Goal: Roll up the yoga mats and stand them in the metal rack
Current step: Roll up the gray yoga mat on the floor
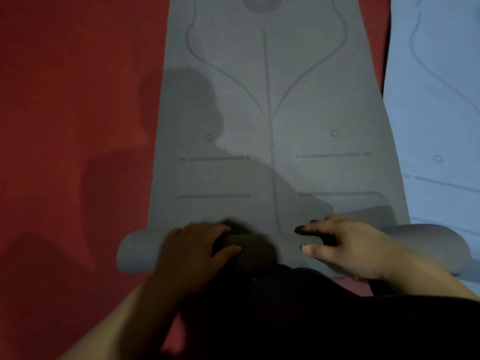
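Observation:
A grey yoga mat (272,100) with printed guide lines lies flat on the floor and stretches away from me. Its near end is wound into a thick roll (137,252) that runs across the frame. My left hand (192,250) is curled over the top of the roll left of centre, fingers and thumb wrapped on it. My right hand (345,248) rests on the roll right of centre, fingers spread and pressing down. The roll's right end (431,242) sticks out past my right wrist. No metal rack is in view.
A red floor covering (72,113) fills the left side. A light blue yoga mat (436,113) lies flat along the right edge, beside the grey one. My dark clothing (298,315) covers the bottom centre and hides the roll's near side.

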Tool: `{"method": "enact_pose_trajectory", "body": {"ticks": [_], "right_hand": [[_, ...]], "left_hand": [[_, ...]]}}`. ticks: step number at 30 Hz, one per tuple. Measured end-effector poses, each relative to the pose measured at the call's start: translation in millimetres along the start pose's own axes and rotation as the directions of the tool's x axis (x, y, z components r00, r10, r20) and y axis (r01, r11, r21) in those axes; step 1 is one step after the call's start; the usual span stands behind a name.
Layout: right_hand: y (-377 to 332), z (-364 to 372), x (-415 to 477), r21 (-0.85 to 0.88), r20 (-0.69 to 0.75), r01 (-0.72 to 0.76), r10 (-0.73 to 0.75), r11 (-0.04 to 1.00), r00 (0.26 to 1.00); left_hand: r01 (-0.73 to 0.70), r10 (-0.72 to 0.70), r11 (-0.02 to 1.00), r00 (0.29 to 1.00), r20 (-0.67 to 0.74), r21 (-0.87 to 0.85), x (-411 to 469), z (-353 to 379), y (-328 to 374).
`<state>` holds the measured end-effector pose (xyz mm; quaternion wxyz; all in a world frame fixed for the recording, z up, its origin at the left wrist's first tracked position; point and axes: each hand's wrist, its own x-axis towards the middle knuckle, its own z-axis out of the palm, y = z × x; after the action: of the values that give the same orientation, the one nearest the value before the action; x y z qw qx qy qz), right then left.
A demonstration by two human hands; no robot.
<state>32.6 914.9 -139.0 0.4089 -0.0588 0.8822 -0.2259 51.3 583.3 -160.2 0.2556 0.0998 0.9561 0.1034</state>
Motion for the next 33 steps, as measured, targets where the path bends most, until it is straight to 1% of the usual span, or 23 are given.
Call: {"method": "enact_pose_trajectory", "body": {"ticks": [1, 3, 8, 10, 12, 17, 23, 25, 27, 29, 30, 31, 33], "right_hand": [[0, -2, -1, -0.016, -0.005, 0.013, -0.013, 1.0, 1.0], [0, -5, -3, 0.021, -0.012, 0.029, -0.029, 0.999, 1.0], [4, -3, -4, 0.228, 0.02, 0.017, -0.022, 0.973, 1.0], [7, 3, 0, 0.257, 0.033, 0.008, -0.017, 0.966, 0.999], [12, 9, 6, 0.252, 0.062, 0.003, -0.019, 0.968, 0.998], [19, 23, 16, 0.182, 0.12, -0.018, -0.004, 0.983, 0.993], [24, 29, 24, 0.208, 0.052, 0.001, -0.012, 0.978, 0.999], [24, 31, 24, 0.237, 0.001, 0.014, -0.015, 0.971, 1.0], [23, 33, 25, 0.259, -0.062, 0.076, -0.062, 0.963, 0.996], [22, 33, 25, 0.266, -0.126, 0.2, -0.172, 0.943, 0.977], [20, 31, 24, 0.263, -0.139, 0.263, -0.233, 0.928, 0.962], [18, 29, 21, 0.26, -0.131, 0.306, -0.281, 0.916, 0.951], [18, 25, 15, 0.25, -0.064, 0.343, -0.338, 0.905, 0.939]], "left_hand": [[0.0, -0.001, 1.0, 1.0, -0.01, -0.011, 0, -3, 0], [-0.012, 0.01, 0.999, 0.999, -0.038, -0.035, -1, -8, 0], [-0.061, 0.056, 0.995, 0.996, -0.064, -0.08, -7, -16, 4], [-0.052, 0.051, 0.996, 0.998, -0.026, -0.067, -8, -17, 6], [-0.038, 0.041, 0.998, 0.998, 0.045, -0.051, -7, -13, 5], [-0.038, 0.047, 0.998, 0.978, 0.201, -0.049, -2, 4, -1], [-0.013, 0.035, 0.996, 0.959, 0.28, -0.083, 10, 18, -6], [-0.002, 0.006, 1.0, 0.968, 0.249, -0.017, 13, 25, -6], [0.003, -0.007, 1.0, 0.988, 0.157, 0.029, 12, 31, -4], [0.025, -0.023, 0.999, 0.996, 0.091, -0.022, 11, 35, 0], [0.034, -0.031, 0.999, 0.996, 0.088, -0.042, 10, 36, 1], [0.042, -0.037, 0.998, 0.995, 0.091, -0.053, 9, 37, 3], [0.055, -0.048, 0.995, 0.995, 0.083, -0.083, 6, 39, 3]]}}
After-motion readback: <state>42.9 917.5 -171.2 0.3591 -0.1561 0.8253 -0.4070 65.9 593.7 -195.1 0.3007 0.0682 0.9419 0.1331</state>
